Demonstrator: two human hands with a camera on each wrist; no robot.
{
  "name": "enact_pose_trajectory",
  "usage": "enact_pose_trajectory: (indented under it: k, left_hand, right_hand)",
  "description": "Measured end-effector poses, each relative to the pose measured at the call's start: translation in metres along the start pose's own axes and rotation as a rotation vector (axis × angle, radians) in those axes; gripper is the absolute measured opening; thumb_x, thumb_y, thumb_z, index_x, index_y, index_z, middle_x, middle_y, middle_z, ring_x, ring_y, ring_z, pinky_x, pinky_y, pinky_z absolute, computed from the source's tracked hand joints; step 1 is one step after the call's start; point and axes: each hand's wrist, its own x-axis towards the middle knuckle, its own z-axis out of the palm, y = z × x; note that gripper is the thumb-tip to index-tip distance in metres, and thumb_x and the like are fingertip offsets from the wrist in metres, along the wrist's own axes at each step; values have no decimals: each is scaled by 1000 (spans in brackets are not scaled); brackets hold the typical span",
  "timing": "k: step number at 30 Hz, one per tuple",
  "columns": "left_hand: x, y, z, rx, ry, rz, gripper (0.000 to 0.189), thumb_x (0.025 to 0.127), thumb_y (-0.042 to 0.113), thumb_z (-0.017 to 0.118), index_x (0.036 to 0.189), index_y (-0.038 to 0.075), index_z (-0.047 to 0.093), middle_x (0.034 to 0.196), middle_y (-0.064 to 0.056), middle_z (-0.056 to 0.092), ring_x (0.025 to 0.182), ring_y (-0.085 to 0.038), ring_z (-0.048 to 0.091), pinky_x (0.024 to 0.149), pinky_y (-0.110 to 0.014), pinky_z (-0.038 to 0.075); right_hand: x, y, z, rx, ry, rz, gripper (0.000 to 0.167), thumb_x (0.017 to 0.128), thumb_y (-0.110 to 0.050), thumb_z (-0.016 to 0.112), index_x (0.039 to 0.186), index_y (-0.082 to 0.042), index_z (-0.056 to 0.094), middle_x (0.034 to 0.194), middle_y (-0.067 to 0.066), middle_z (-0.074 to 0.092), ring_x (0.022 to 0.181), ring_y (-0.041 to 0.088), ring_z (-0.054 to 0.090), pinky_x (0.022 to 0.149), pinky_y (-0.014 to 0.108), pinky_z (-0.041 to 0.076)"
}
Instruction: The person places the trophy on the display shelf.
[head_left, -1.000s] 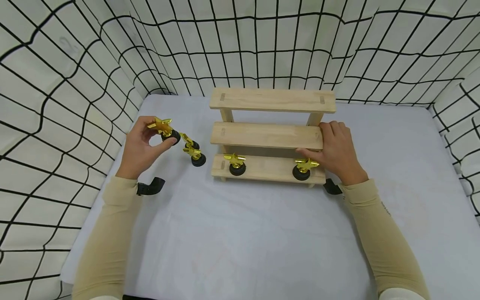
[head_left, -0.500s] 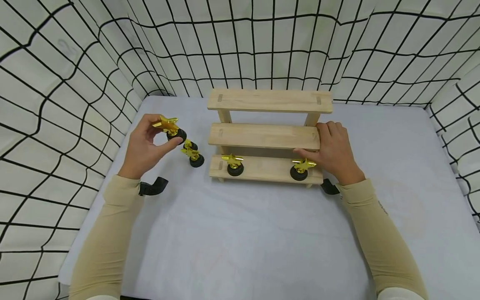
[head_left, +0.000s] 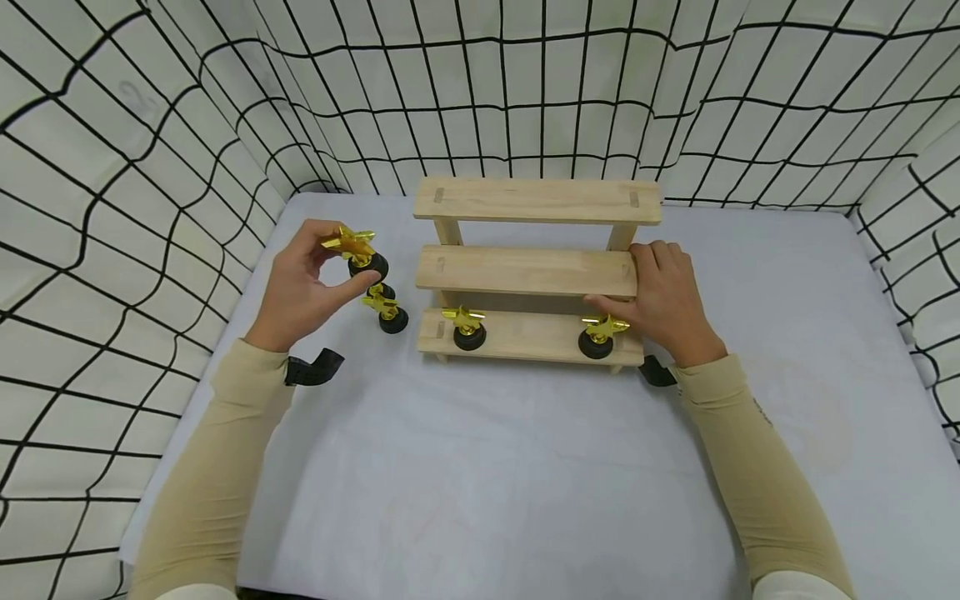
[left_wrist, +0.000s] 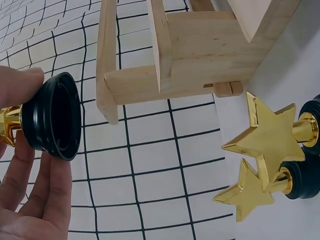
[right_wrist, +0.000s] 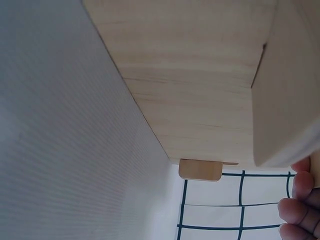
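Note:
My left hand (head_left: 309, 287) holds a gold star trophy (head_left: 352, 243) by its round black base (left_wrist: 52, 117), raised over the table and tilted. Just below it, two more star trophies (head_left: 387, 312) stand on the table, one behind the other; in the left wrist view their gold stars (left_wrist: 267, 135) overlap. My right hand (head_left: 667, 300) grips the right end of the middle board of a three-tier wooden shelf (head_left: 525, 271), thumb along the front edge. On the lowest board stand two star trophies, one at the left (head_left: 468, 330) and one at the right (head_left: 600, 337).
A white cloth covers the table (head_left: 480, 483). Black grid netting (head_left: 540, 92) over white walls rises behind and on both sides, close behind the shelf. Black wrist mounts (head_left: 315, 368) stick out from both sleeves.
My left hand has moved right and slightly away with the trophy, nearer the shelf. My right hand keeps its hold on the middle board.

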Motion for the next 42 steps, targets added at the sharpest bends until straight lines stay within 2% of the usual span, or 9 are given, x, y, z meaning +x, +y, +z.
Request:
enact_pose_trajectory:
  k: [15,26,42]
  left_hand:
    - [14,14,11,27,-54,37,55,77,-10,85,122,-10,53,114,20,55,104,-2,60,104,-11,49]
    - [24,22,19,58,-99,84,53,77,-7,86,119,-9,54,112,-12,64,103,0,59,103,-11,49]
    - [36,33,37,66,-124,130,54,77,-2,88,119,-7,55,110,-18,67,103,4,57,100,-11,49]
  right_hand:
    - [0,1,1,2,7,7,107,81,-96,41,106,7,57,91,25,55,81,43,49,71,55,40]
    - [1,0,2,8,1,20,109,81,-96,39,105,9,58,92,26,56,83,44,49,72,55,41]
    - [0,1,3,6,-35,48,110,79,-97,40,108,8,57,94,25,56,84,43,49,73,54,41]
